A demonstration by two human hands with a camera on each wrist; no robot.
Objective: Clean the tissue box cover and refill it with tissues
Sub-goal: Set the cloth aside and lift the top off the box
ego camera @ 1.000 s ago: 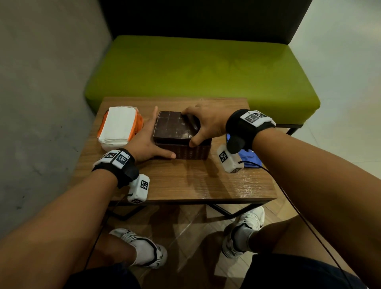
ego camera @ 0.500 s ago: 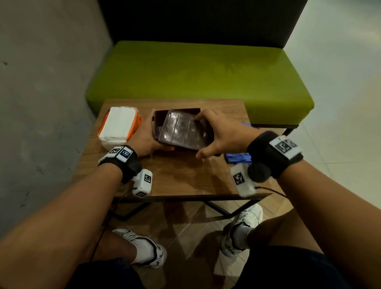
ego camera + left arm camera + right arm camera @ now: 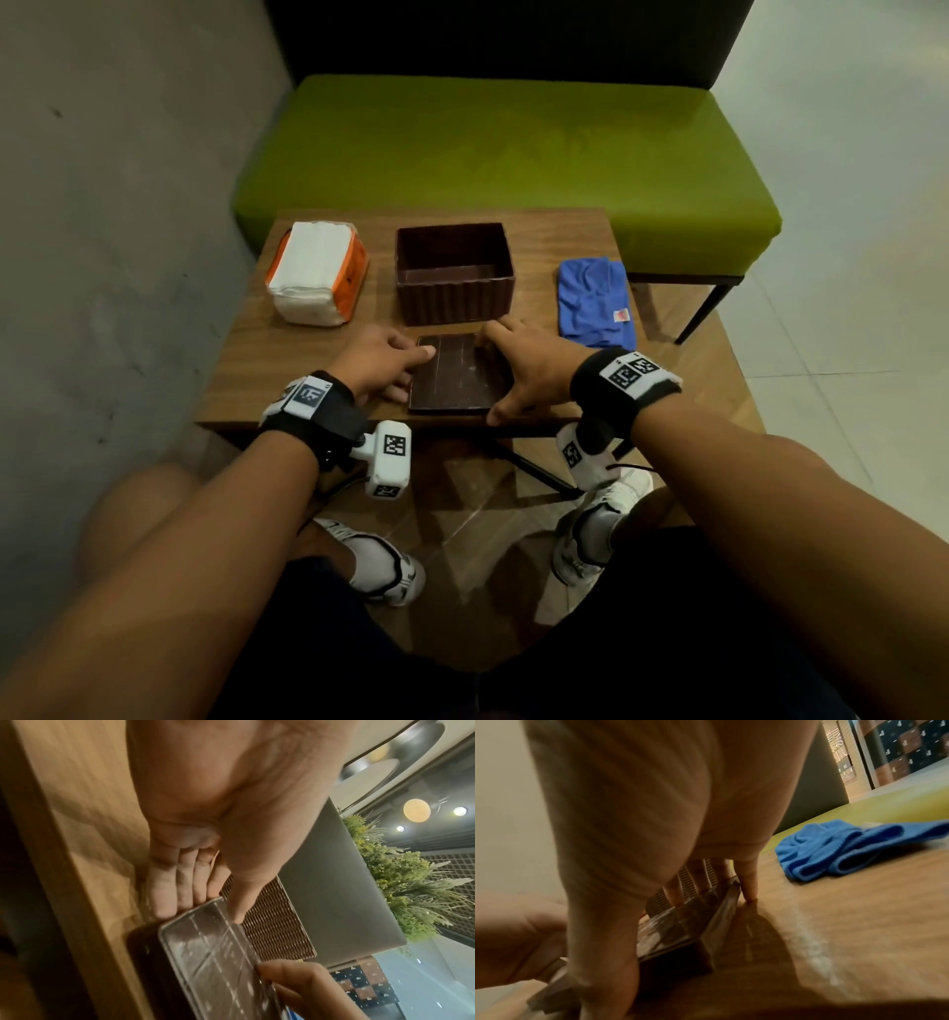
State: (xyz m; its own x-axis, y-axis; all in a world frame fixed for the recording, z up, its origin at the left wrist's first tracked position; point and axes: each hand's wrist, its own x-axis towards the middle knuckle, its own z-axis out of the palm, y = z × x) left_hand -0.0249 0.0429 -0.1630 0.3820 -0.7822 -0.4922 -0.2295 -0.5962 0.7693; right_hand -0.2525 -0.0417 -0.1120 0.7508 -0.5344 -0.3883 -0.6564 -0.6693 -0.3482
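Note:
The dark brown tissue box cover (image 3: 459, 372) lies flat on the wooden table (image 3: 287, 360) near its front edge. My left hand (image 3: 382, 360) pinches its left edge, thumb on top and fingers (image 3: 164, 898) along the side. My right hand (image 3: 529, 365) grips its right side, fingers (image 3: 749, 886) at the far corner and thumb at the near one. Behind it stands the open, empty ribbed box (image 3: 454, 303). A tissue pack (image 3: 316, 270) in orange wrap sits at the left. The cover's glossy surface (image 3: 213, 943) shows pale dusty streaks.
A folded blue cloth (image 3: 593, 303) lies on the table's right side, also visible in the right wrist view (image 3: 834, 850). A green bench (image 3: 513, 149) stands behind the table, and a grey wall runs along the left. My feet are under the table's front edge.
Both hands lifted the cover off the box, carried it toward me and set it down flat near the front edge. The box now stands open, and the blue cloth is uncovered.

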